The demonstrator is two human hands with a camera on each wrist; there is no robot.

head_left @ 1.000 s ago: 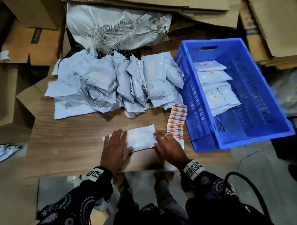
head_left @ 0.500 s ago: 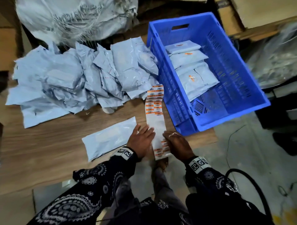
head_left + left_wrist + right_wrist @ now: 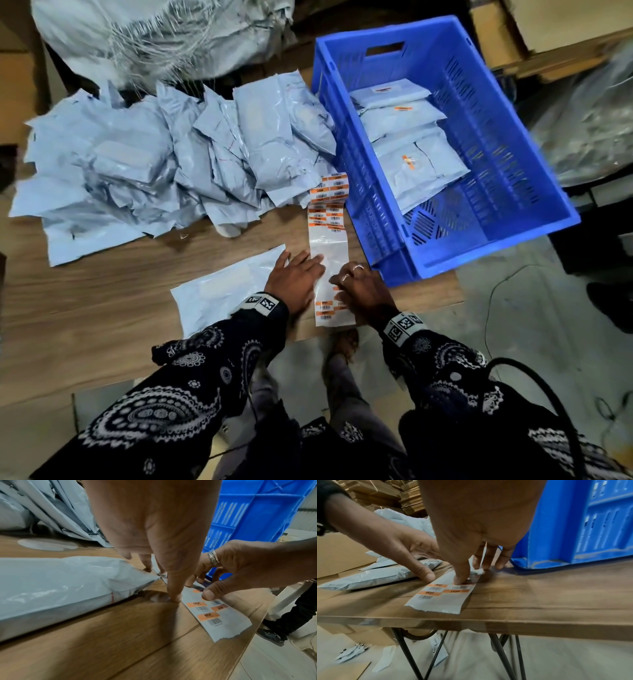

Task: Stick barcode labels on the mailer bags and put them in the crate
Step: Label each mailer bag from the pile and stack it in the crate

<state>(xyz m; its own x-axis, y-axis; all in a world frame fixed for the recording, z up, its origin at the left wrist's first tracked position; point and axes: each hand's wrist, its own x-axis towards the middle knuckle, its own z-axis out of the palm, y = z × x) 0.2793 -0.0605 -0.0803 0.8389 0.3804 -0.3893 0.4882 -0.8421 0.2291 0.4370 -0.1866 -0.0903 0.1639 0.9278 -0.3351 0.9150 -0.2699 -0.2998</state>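
**Both hands on the label strip beside the crate**

Fingertips do the work at this moment: the right hand has its fingers curled over the label strip, the thumb tip picking at an orange barcode label on it, so its grip is closing on that label. The left hand lies with straight fingers, its thumb pressing the strip's near edge against the worktop; its grip is open, holding nothing.

Using the strip as landmark: it lies flat on the worktop, its torn end at the front edge, its far end reaching up to the heap. Just to its left, touching the left hand's fingers, lies one flat mailer bag. Behind that, a loose heap of mailer bags covers the back of the worktop. Just right of the strip stands the blue crate, overhanging the worktop's right edge, with several labelled bags stacked in its back half. Beyond the heap sits a large grey sack, with cardboard at the left.
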